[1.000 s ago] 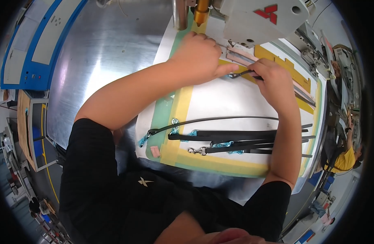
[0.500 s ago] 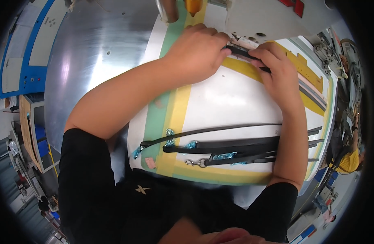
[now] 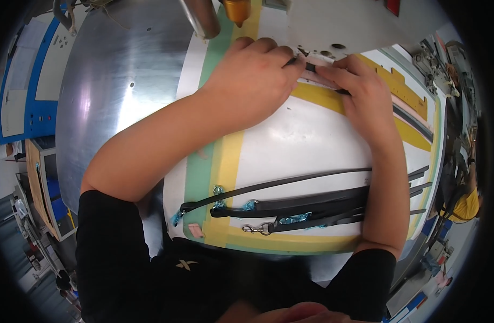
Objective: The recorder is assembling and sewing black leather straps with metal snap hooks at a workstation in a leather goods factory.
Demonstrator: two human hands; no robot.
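Observation:
Pinched between my two hands is a black strap (image 3: pixel 310 67); only a short piece of it shows between the fingertips. My left hand (image 3: pixel 257 81) has its fingers closed on one side of it, with the fingertips partly hidden. On the other side, my right hand (image 3: pixel 361 89) grips the strap between thumb and fingers, and a dark bit emerges below the fingers. Both hands are at the far edge of the white work surface (image 3: pixel 295 137), by the pale machine body. Closer to me, under my right forearm, several black straps (image 3: pixel 311 197) lie side by side.
A metal snap hook (image 3: pixel 256 229) and fittings in blue film (image 3: pixel 295 218) sit at the straps' left ends. Yellow guide strips (image 3: pixel 408 89) run along the far right. A metal post (image 3: pixel 201 19) and a gold-coloured tip (image 3: pixel 237 13) stand beyond my left hand.
My hands have come closer together along the strap, so less of it shows between them. The whole view has shifted slightly; the straps near me have stayed put.

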